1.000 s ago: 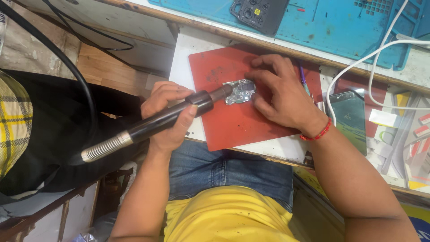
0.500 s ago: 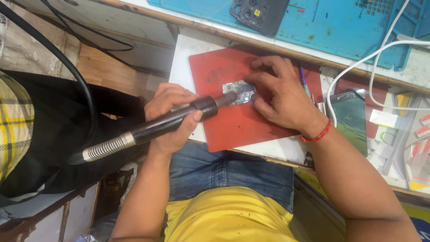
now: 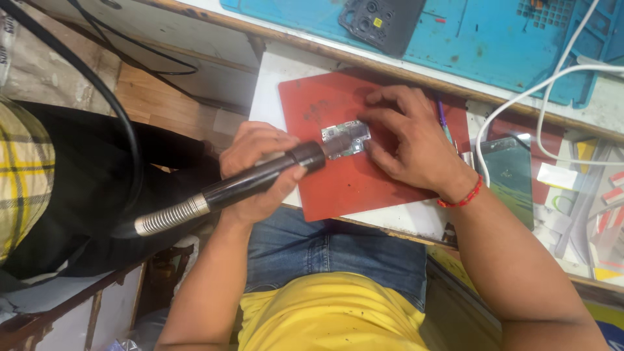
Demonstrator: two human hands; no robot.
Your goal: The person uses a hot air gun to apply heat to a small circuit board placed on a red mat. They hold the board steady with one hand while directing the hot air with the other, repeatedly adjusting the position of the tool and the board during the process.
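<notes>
My left hand grips a black hot-air tool with a metal spring collar, held at a slant. Its nozzle tip sits at the left edge of a small silvery circuit board. The board lies on a red mat. My right hand, with a red thread at the wrist, rests flat on the mat. Its fingertips press the board's right side and upper edge.
A blue work mat with a dark phone frame lies behind. A phone and a white cable are at the right. The tool's black hose curves left past a person in yellow plaid.
My left hand and the tool have slid slightly down and left, so the nozzle now sits at the board's left edge. My right hand has stayed on the board.
</notes>
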